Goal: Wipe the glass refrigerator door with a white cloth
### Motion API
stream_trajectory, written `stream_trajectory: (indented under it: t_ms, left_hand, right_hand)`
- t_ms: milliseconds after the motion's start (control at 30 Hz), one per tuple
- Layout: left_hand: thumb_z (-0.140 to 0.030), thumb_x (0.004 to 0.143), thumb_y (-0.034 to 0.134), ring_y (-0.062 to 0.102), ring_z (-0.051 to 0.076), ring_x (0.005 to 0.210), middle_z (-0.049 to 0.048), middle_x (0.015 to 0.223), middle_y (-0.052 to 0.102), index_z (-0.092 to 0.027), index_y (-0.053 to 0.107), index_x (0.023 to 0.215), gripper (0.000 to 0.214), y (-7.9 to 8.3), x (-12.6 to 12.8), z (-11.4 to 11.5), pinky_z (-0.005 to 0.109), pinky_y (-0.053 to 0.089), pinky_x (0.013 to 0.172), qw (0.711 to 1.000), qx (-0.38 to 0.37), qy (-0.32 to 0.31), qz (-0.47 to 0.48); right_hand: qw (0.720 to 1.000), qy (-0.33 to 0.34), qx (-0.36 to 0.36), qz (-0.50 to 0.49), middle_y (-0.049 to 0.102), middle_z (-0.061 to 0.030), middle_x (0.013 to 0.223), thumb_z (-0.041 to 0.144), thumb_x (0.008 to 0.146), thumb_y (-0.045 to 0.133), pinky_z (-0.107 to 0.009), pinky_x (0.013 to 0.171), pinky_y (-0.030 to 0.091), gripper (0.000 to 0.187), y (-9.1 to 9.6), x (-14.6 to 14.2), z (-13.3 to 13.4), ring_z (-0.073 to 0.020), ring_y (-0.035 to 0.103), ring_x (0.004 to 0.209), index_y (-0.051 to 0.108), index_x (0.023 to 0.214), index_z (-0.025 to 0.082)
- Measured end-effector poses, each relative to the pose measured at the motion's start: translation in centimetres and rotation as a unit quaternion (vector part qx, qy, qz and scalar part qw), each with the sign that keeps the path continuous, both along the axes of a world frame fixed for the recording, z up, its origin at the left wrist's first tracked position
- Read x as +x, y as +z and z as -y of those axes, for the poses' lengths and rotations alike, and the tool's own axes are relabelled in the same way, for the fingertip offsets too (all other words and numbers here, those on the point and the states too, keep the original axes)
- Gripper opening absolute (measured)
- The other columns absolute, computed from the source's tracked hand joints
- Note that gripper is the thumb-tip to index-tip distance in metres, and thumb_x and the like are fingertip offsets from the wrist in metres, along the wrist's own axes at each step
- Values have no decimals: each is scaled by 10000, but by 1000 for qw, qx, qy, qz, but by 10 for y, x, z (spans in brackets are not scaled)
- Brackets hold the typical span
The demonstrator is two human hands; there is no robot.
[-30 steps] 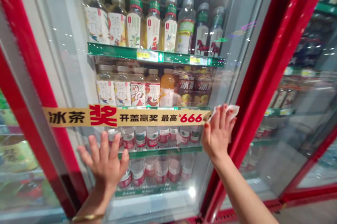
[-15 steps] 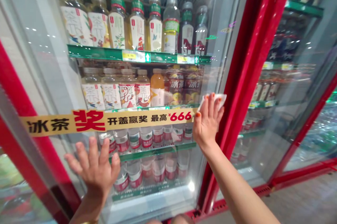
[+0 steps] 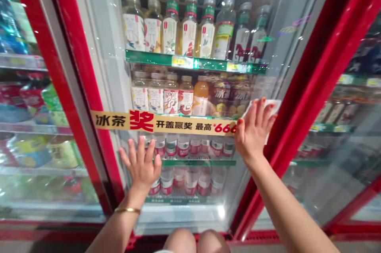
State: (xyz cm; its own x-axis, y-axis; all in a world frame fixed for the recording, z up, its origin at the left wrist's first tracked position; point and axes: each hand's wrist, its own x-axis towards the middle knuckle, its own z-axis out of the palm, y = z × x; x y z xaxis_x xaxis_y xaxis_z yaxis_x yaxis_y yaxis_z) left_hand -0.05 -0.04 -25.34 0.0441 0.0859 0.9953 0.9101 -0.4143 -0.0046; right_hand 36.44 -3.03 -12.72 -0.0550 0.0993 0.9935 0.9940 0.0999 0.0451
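Observation:
My right hand presses a white cloth flat against the glass door, near its right frame. The fingers are stretched and lie over the cloth, whose top and right edges show past them. Lower left, my left hand is open with fingers spread, held up at the glass and holding nothing. Whether its palm touches the pane I cannot tell. A yellow strip with Chinese print runs across the door between the hands; my right hand covers its right end.
Behind the glass, bottles stand in rows on green-edged shelves. Red frames flank the door, left and right. More drink coolers are on both sides. My knees are close to the door's bottom.
The view has turned left, so the door sits further right and more of the left cooler shows. My right hand and the cloth remain near the right frame; my left hand stays spread.

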Motion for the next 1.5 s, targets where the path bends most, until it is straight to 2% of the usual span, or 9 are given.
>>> stream_trajectory:
  t_ms: [100, 267, 433, 700, 933, 1133, 1233, 1333, 1500]
  left_hand:
    - [-307, 1036, 618, 64, 337, 1784, 57, 1882, 213, -366, 271, 1784, 827, -1, -1, 2, 731, 31, 1426, 1000, -10, 14, -9]
    - [-350, 1042, 589, 62, 358, 1781, 92, 1862, 281, -348, 352, 1762, 758, -4, -2, 0, 749, 11, 1414, 999, -51, 16, 10]
    - [-451, 1038, 541, -43, 348, 1781, 133, 1837, 345, -251, 565, 1648, 643, 3, -1, 5, 718, -122, 1404, 981, -177, -43, 64]
    - [-454, 1046, 526, -161, 306, 1765, 115, 1885, 206, -216, 460, 1715, 713, 24, 7, 29, 667, -199, 1399, 961, -255, -77, 74]
    - [-451, 1071, 502, -177, 287, 1765, 97, 1893, 184, -218, 422, 1734, 708, 28, 11, 31, 674, -182, 1415, 960, -254, -88, 76]
    - [-426, 1094, 488, 153, 312, 1778, 105, 1858, 313, -251, 520, 1663, 596, 31, -2, 79, 665, 125, 1452, 951, -258, -160, 62]
    - [-363, 1109, 463, 418, 256, 1674, 57, 1754, 510, -310, 691, 1473, 432, 2, -14, 138, 589, 347, 1392, 908, -312, -261, -96]
    - [-326, 1050, 591, 371, 279, 1696, -1, 1732, 544, -355, 789, 1308, 326, -37, -18, 187, 611, 225, 1432, 803, -375, -322, -332]
    - [-388, 1043, 652, 411, 317, 1672, -9, 1739, 537, -374, 779, 1373, 354, -71, -9, 207, 617, 93, 1454, 700, -432, -335, -459]
  right_hand:
    - [1000, -16, -2, -6, 199, -96, 1885, 460, 1136, 411, -765, 1399, 108, 790, 19, -36, -15, -361, 59, 1773, 60, 1816, 266]
    - [997, -10, -12, 73, 273, -45, 1863, 518, 1109, 486, -652, 1442, 58, 836, -17, -75, -12, -315, 79, 1775, 103, 1815, 287]
    - [993, 10, -70, 97, 288, -31, 1856, 486, 1107, 493, -675, 1430, -35, 766, -65, -63, -10, -320, 29, 1773, 219, 1802, 318]
    - [959, 71, -237, 141, 406, -74, 1807, 477, 1132, 441, -750, 1399, -25, 656, -134, -38, 6, -362, 203, 1750, 358, 1763, 318]
    - [947, 82, -277, 141, 414, -84, 1806, 451, 1123, 444, -769, 1394, 9, 650, -159, -31, 11, -377, 244, 1740, 382, 1755, 317]
    - [938, 105, -292, 154, 580, -77, 1698, 430, 1127, 418, -710, 1415, 42, 583, -184, -15, 15, -337, 424, 1668, 518, 1686, 302]
    - [933, 114, -303, 156, 589, -63, 1692, 434, 1127, 413, -677, 1424, 44, 573, -196, -9, 15, -316, 411, 1675, 543, 1668, 298]
    - [932, 112, -311, 151, 521, -50, 1747, 438, 1125, 425, -680, 1426, 38, 594, -200, -6, 14, -311, 342, 1710, 485, 1703, 314]
    - [933, 110, -309, 151, 523, -48, 1742, 433, 1122, 435, -681, 1425, 12, 601, -198, -8, 14, -305, 351, 1707, 470, 1711, 320]
